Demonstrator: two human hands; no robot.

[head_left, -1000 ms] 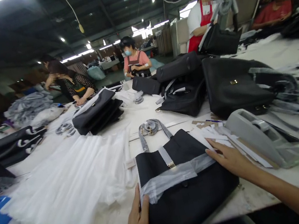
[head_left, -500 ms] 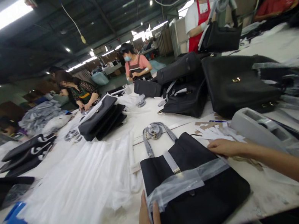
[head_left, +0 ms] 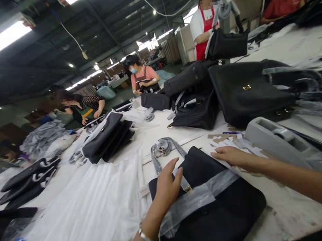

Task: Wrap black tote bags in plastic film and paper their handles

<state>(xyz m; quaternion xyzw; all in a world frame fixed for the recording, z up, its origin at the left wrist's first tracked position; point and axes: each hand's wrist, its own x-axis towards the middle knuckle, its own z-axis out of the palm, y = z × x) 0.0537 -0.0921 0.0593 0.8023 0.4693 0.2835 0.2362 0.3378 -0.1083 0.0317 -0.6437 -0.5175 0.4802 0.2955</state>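
Observation:
A black handbag (head_left: 215,219) lies flat in front of me on the table, with a band of translucent wrap across its front and a small metal clasp (head_left: 187,189) on a wrapped tab. Its wrapped handle (head_left: 178,144) loops out at the far end, and a coiled wrapped strap (head_left: 163,146) lies inside that loop. My left hand (head_left: 169,183) is over the bag's upper left part, thumb and fingers apart, holding nothing. At the upper right edge of the bag is my right hand (head_left: 231,156), its fingers stretched out along the edge and not closed round it.
A grey tape dispenser (head_left: 273,144) and paper scraps (head_left: 229,139) lie to the right. White sheets of wrapping (head_left: 92,211) spread on the left. Stacked black bags (head_left: 106,138) and a larger black bag (head_left: 249,92) stand farther back. Co-workers (head_left: 143,75) are across the table.
My left hand has let go of the bag's left side and moved up over its upper left part. My right hand has slid toward the far end along the right edge.

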